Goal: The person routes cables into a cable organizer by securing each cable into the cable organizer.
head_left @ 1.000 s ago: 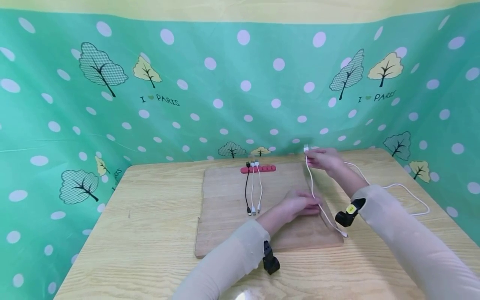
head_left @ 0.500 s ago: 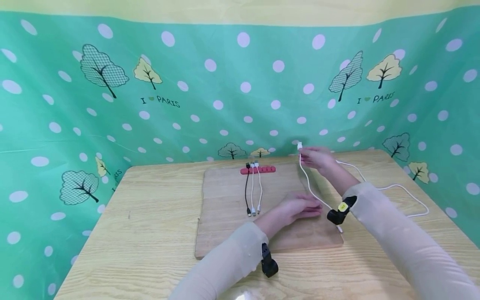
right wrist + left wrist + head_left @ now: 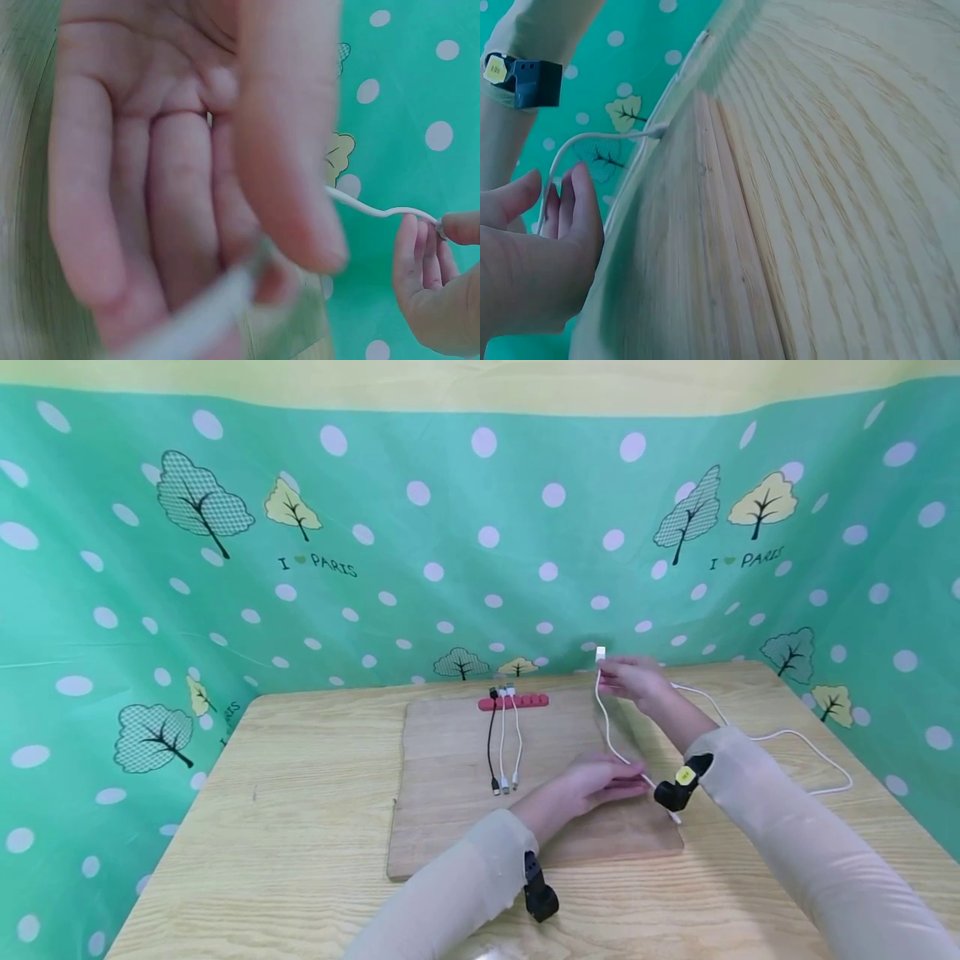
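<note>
My right hand (image 3: 637, 681) pinches a white USB cable (image 3: 602, 714) just below its plug (image 3: 601, 653), holding it up near the back curtain. In the right wrist view that hand (image 3: 180, 187) looms close, and the white plug (image 3: 191, 322) is blurred at its fingertips. Lower down, the cable passes between the thumb and fingers of my left hand (image 3: 596, 783), which holds it over the board's right side. In the left wrist view the cable (image 3: 592, 136) arcs away from the left hand (image 3: 544, 255) to a small connector (image 3: 656, 131).
A wooden board (image 3: 450, 777) lies on the table (image 3: 300, 827). At its back edge a red cable clip (image 3: 534, 700) holds one black cable (image 3: 491, 743) and two white cables (image 3: 518, 739). Another white cable (image 3: 810, 743) curls at the right. A patterned curtain (image 3: 420, 568) surrounds the table.
My right hand has moved slightly left with the plug, and the plug has turned a little. The cable's lower end has shifted a little up and left. The left hand has barely moved.
</note>
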{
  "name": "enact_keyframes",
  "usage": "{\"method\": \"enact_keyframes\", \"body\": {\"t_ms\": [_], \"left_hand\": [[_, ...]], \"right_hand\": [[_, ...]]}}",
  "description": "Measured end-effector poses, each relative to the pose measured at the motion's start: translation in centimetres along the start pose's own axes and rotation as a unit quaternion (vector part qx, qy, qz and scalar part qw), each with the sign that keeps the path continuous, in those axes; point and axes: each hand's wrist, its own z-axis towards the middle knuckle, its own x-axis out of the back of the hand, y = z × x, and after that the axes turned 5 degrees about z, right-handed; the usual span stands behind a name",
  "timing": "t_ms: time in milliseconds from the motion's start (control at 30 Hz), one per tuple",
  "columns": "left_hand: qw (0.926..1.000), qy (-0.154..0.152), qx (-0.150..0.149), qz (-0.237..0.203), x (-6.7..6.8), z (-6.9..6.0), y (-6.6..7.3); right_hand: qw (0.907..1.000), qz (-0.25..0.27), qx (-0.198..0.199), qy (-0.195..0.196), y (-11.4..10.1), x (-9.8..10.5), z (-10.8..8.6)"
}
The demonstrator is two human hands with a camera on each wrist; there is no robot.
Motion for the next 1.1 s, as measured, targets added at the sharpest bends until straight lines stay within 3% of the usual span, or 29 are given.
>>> {"method": "enact_keyframes", "body": {"t_ms": [433,733,1100], "left_hand": [[0.9984,0.04,-0.006,0.038,2.6,-1.7,-0.3],[0.9947,0.088,-0.025,0.048,4.2,-3.2,-0.5],[0.9789,0.142,-0.071,0.129,5.2,-5.3,-0.6]], "right_hand": [[1.0,-0.008,-0.006,0.002,-0.2,-0.1,0.3],[0.9976,0.048,-0.035,-0.036,-0.2,-0.3,0.9],[0.9879,0.101,-0.072,-0.092,0.7,-1.6,2.2]]}}
